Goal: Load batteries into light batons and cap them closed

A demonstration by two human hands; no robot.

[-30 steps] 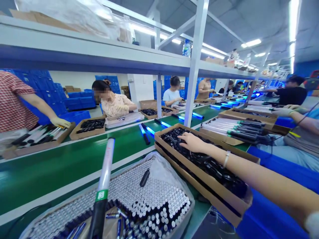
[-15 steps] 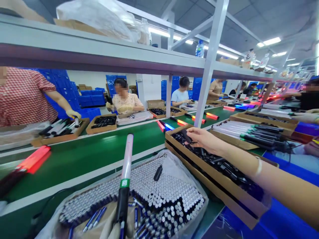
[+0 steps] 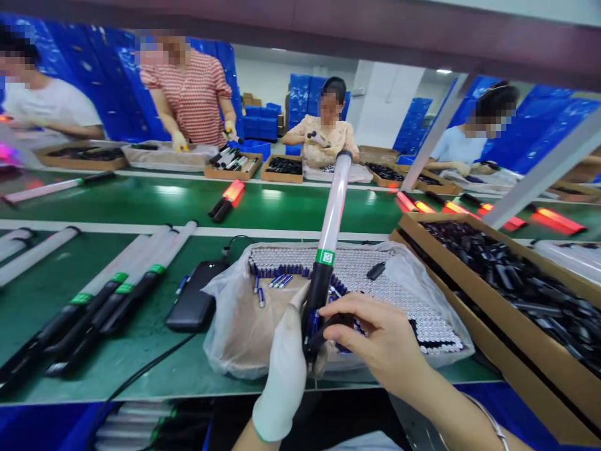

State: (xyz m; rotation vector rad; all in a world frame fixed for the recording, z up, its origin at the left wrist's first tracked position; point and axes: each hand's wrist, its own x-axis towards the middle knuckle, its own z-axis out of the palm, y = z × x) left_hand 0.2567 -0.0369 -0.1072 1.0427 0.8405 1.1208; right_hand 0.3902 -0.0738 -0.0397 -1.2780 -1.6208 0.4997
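My left hand [image 3: 287,351], in a white glove, is wrapped round the black handle of a light baton [image 3: 334,213]. The baton leans up and away, with a clear tube and a green band. Blue batteries [image 3: 313,322] show in its open handle. My bare right hand [image 3: 387,341] pinches a black battery cover [image 3: 335,327] against the lower handle; whether it is seated is hidden by the fingers. Behind both hands lies a plastic-lined tray [image 3: 220,341] of upright batteries [image 3: 422,307], with another black cover [image 3: 375,270] lying on them.
A cardboard box [image 3: 474,326] of black covers stands at right. Several batons [image 3: 136,294] and a black power bank [image 3: 197,297] with a cable lie at left. Beyond runs a green conveyor [image 3: 282,210] with lit batons. Co-workers sit and stand across it; a slanted post [image 3: 539,166] rises at right.
My right hand has come from the cardboard box to the baton's handle, bringing a black cover. My view has turned left and down. The left hand still holds the baton.
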